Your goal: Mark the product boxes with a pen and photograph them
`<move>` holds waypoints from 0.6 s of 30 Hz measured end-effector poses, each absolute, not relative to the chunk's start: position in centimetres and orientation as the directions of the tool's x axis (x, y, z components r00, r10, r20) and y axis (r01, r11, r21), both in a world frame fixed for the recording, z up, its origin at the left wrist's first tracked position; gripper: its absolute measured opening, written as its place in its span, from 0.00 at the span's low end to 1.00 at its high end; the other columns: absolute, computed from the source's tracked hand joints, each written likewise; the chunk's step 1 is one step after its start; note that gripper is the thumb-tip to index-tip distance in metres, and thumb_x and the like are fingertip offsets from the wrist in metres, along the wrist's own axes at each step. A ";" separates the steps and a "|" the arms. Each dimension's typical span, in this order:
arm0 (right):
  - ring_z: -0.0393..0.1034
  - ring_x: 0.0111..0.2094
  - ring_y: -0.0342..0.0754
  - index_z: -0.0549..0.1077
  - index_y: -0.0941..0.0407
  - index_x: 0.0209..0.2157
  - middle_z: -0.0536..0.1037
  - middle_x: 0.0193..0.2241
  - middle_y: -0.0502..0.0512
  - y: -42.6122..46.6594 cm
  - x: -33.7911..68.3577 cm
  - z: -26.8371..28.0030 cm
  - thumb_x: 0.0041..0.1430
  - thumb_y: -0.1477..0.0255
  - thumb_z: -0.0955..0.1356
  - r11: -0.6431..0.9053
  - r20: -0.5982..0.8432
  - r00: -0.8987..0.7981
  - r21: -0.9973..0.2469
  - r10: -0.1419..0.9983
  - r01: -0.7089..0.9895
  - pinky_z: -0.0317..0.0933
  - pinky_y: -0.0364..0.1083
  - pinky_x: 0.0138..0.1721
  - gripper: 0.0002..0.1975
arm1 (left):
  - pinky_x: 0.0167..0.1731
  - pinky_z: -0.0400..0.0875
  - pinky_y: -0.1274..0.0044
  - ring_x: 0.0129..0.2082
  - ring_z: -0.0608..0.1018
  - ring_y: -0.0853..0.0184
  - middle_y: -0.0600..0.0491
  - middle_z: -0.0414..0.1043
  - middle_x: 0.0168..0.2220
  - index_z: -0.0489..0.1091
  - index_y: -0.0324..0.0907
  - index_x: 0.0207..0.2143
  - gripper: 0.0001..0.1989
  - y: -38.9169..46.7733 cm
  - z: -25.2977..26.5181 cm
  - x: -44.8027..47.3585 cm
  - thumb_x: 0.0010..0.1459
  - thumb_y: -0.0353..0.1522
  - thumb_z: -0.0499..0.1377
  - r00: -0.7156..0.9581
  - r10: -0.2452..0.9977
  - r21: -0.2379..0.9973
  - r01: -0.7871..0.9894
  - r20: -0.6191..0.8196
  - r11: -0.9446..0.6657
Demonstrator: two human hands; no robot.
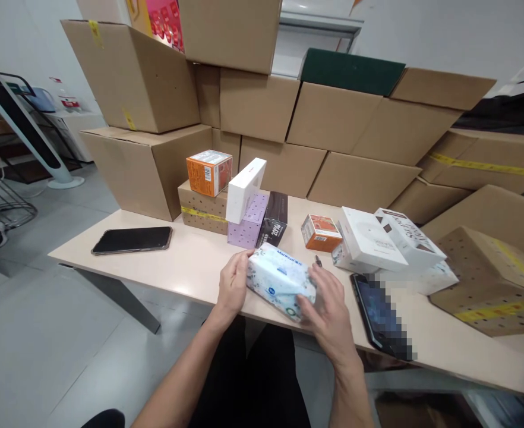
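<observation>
A pale blue and white soft pack of tissues [280, 279] with "Manhua" lettering lies between my hands at the table's front edge. My left hand [234, 282] grips its left end, with the thumb along the upper corner. At the right end, my right hand [331, 303] has its thumb and fingers around the pack; this hand is slightly blurred. Just beyond the pack stand a dark box marked 20% [273, 226] and a lilac dotted box [247, 223]. A slim white box [245, 189] rests tilted on the lilac one.
An orange box [209, 172] sits on a taped brown carton [204, 208]. To the right are a small orange box [322, 232], white boxes [371, 238] and a dark phone [380, 315]. Another phone [132, 239] lies left. Stacked cardboard boxes [262, 107] line the back.
</observation>
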State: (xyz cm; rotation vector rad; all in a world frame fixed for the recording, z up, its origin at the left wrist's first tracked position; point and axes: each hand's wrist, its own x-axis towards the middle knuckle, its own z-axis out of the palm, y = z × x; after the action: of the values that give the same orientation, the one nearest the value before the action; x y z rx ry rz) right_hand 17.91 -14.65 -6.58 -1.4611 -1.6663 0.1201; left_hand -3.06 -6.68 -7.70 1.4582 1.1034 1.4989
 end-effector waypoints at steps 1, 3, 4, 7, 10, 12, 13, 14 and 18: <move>0.54 0.64 0.59 0.68 0.50 0.57 0.63 0.63 0.60 -14.6 17.8 -7.2 0.61 0.57 0.67 0.304 0.523 0.049 -0.568 0.851 0.765 0.52 0.65 0.62 0.25 | 0.47 0.72 0.72 0.49 0.77 0.62 0.46 0.77 0.47 0.74 0.39 0.47 0.24 -6.7 -7.7 -3.3 0.69 0.45 0.45 -0.069 0.943 0.945 0.035 0.327 -0.325; 0.50 0.66 0.60 0.65 0.49 0.60 0.58 0.66 0.59 -14.5 17.6 -8.0 0.60 0.56 0.68 0.287 0.496 0.056 -0.586 0.866 0.757 0.52 0.66 0.62 0.28 | 0.44 0.73 0.72 0.47 0.77 0.62 0.46 0.77 0.47 0.73 0.39 0.48 0.26 -6.7 -7.8 -3.6 0.69 0.47 0.44 -0.082 0.946 0.950 0.037 0.312 -0.310; 0.52 0.65 0.60 0.63 0.49 0.61 0.57 0.66 0.60 -14.5 17.5 -8.3 0.61 0.56 0.67 0.275 0.490 0.097 -0.629 0.866 0.727 0.54 0.65 0.61 0.29 | 0.44 0.72 0.72 0.47 0.77 0.62 0.46 0.77 0.47 0.73 0.39 0.48 0.26 -6.8 -7.8 -3.7 0.69 0.47 0.44 -0.082 0.945 0.949 0.048 0.316 -0.313; 0.66 0.55 0.56 0.63 0.54 0.62 0.64 0.59 0.65 -14.6 16.8 -8.7 0.63 0.54 0.64 0.226 0.465 0.277 -0.767 0.841 0.601 0.64 0.58 0.54 0.30 | 0.51 0.69 0.71 0.51 0.75 0.61 0.46 0.75 0.50 0.71 0.40 0.51 0.24 -6.8 -7.6 -3.4 0.69 0.46 0.45 -0.058 0.940 0.938 0.111 0.337 -0.329; 0.70 0.47 0.54 0.64 0.56 0.61 0.69 0.52 0.64 -14.7 15.8 -8.9 0.63 0.52 0.62 0.139 0.404 0.373 -0.812 0.835 0.567 0.68 0.55 0.47 0.31 | 0.54 0.66 0.69 0.53 0.74 0.60 0.47 0.74 0.51 0.70 0.41 0.51 0.23 -6.9 -7.2 -3.1 0.69 0.46 0.46 -0.037 0.949 0.937 0.176 0.312 -0.302; 0.70 0.46 0.53 0.64 0.55 0.62 0.70 0.53 0.64 -14.6 15.3 -8.9 0.62 0.53 0.63 0.104 0.366 0.392 -0.828 0.844 0.551 0.68 0.54 0.47 0.31 | 0.53 0.66 0.68 0.53 0.74 0.59 0.47 0.74 0.51 0.70 0.42 0.51 0.22 -6.9 -7.1 -3.0 0.68 0.46 0.47 -0.032 0.954 0.938 0.197 0.297 -0.285; 0.70 0.47 0.53 0.63 0.54 0.62 0.70 0.54 0.64 -14.5 15.1 -8.8 0.63 0.54 0.64 0.101 0.349 0.395 -0.844 0.850 0.527 0.68 0.54 0.48 0.31 | 0.53 0.67 0.68 0.53 0.74 0.59 0.47 0.74 0.51 0.70 0.42 0.50 0.21 -6.9 -7.1 -3.0 0.68 0.45 0.48 -0.033 0.955 0.937 0.201 0.296 -0.284; 0.70 0.49 0.54 0.62 0.53 0.63 0.70 0.55 0.63 -14.5 15.1 -8.8 0.63 0.55 0.64 0.109 0.335 0.393 -0.861 0.856 0.497 0.68 0.54 0.49 0.30 | 0.52 0.67 0.68 0.51 0.74 0.59 0.47 0.74 0.50 0.70 0.42 0.50 0.20 -6.9 -7.1 -3.0 0.68 0.45 0.49 -0.036 0.954 0.937 0.200 0.299 -0.286; 0.65 0.59 0.55 0.60 0.51 0.64 0.66 0.62 0.61 -13.8 15.2 -9.0 0.63 0.62 0.66 0.211 0.357 0.356 -0.897 0.863 0.388 0.62 0.57 0.58 0.30 | 0.44 0.73 0.71 0.46 0.77 0.61 0.46 0.74 0.47 0.70 0.42 0.48 0.17 -6.9 -7.6 -2.9 0.64 0.44 0.56 -0.059 0.949 0.950 0.061 0.311 -0.307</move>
State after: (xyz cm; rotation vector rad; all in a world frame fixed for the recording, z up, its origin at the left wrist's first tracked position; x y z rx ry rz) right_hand 15.20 -13.84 -8.96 -1.3904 -1.2382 0.4871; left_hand -2.90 -6.93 -7.61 1.4451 1.1327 1.4674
